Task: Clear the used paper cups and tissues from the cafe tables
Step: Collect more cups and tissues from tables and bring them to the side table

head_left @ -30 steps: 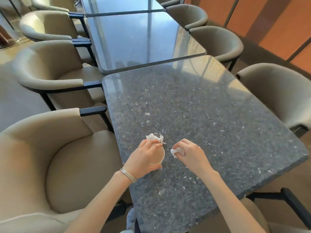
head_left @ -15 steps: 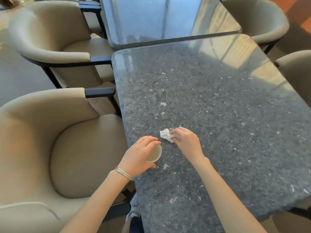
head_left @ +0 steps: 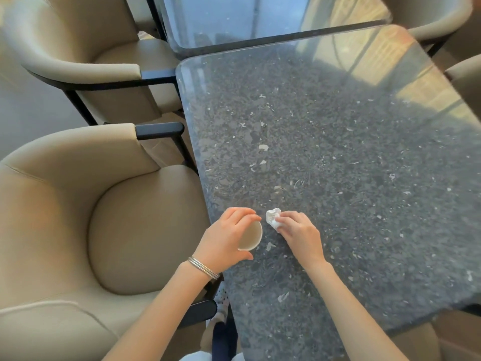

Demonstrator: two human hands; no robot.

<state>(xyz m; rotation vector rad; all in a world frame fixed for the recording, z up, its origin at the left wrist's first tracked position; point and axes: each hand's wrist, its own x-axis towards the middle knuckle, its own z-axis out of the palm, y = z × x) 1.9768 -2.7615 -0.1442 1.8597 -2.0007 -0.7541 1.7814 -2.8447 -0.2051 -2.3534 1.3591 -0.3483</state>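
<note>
My left hand [head_left: 226,237] is wrapped around a paper cup [head_left: 252,236] near the left edge of the dark speckled stone table [head_left: 338,157]. The cup's open mouth faces right and toward me, and its inside looks empty. Just right of it, my right hand [head_left: 299,234] pinches a small crumpled white tissue [head_left: 272,217] between thumb and fingers. The tissue sits level with the cup's rim, a short gap away from it. Whether the tissue touches the tabletop I cannot tell.
A beige tub armchair [head_left: 109,220] stands tight against the table's left side, with another armchair [head_left: 86,61] behind it. A second glossy table [head_left: 260,19] butts against the far end. More chairs [head_left: 463,74] line the right side.
The tissue that lay beside the cup a second ago is now in my right hand's fingers. The camera has tipped down and closer; my left hand has kept hold of the cup.
</note>
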